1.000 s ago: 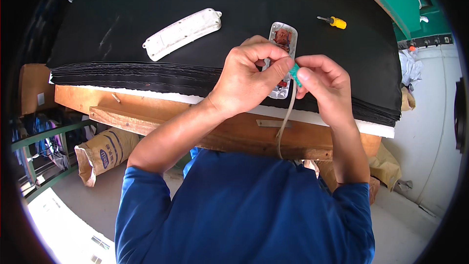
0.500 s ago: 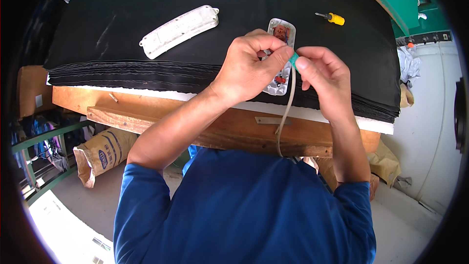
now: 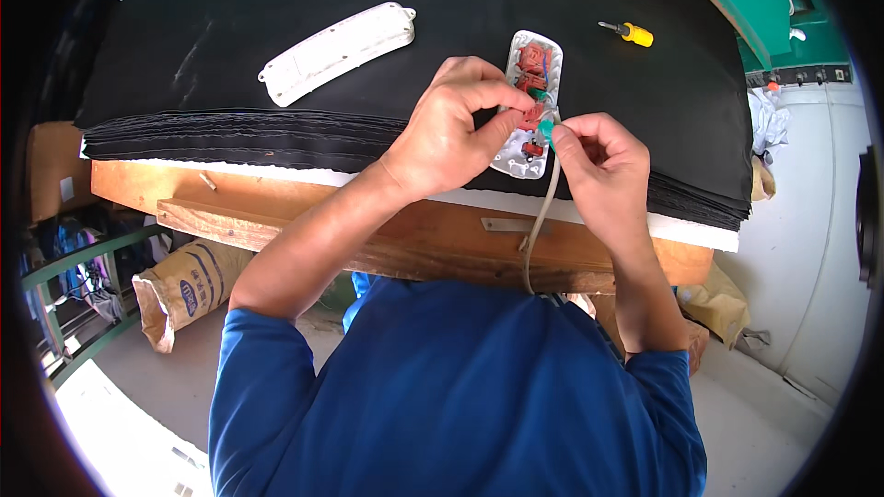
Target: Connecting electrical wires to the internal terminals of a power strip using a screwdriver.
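Observation:
An opened white power strip housing lies on the black sheets, with red socket parts and thin wires inside. My left hand reaches over its left edge, thumb and forefinger drawn together at the red parts. What they pinch, if anything, is too small to make out. At the housing's right edge my right hand pinches a green taped wire end between thumb and forefinger. Beside it the whitish power cord runs down over the table edge toward me. Another bit of green shows among the red parts.
The detached white long cover lies to the left. At the far right is a yellow-handled screwdriver. A stack of black sheets covers the wooden table. A brown paper sack is below on the left.
My left hand has moved slightly left and away from my right, uncovering the red parts inside the housing. The right hand has shifted a little down, staying on the green taped end.

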